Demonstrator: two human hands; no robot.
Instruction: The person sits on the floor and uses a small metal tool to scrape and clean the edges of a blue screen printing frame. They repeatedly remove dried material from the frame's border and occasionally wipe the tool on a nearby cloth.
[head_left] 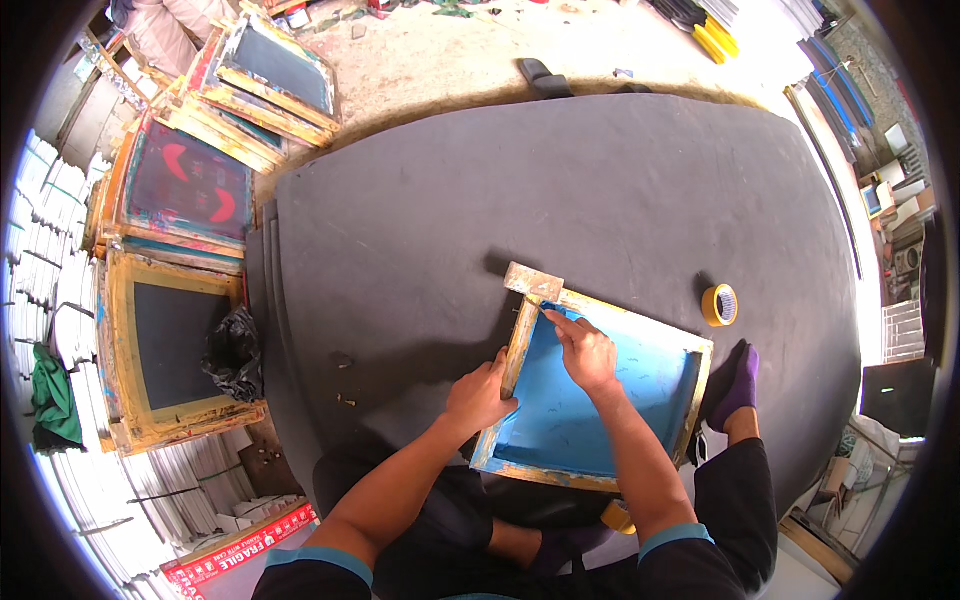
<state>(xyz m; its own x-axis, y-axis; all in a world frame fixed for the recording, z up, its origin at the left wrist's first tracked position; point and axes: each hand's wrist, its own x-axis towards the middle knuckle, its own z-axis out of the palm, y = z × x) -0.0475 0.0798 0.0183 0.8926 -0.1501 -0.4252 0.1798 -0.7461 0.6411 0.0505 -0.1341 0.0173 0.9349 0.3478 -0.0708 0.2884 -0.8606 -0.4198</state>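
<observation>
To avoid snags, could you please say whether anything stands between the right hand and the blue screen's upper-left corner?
Nothing visible does; the right hand reaches into that corner of the blue screen.

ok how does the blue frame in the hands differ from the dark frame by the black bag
The blue frame has a bright blue panel; the dark frame has a dark grey one with a yellowish border. The left hand grips the blue frame; the black bag partly covers the dark frame. Both have stained rims.
</observation>
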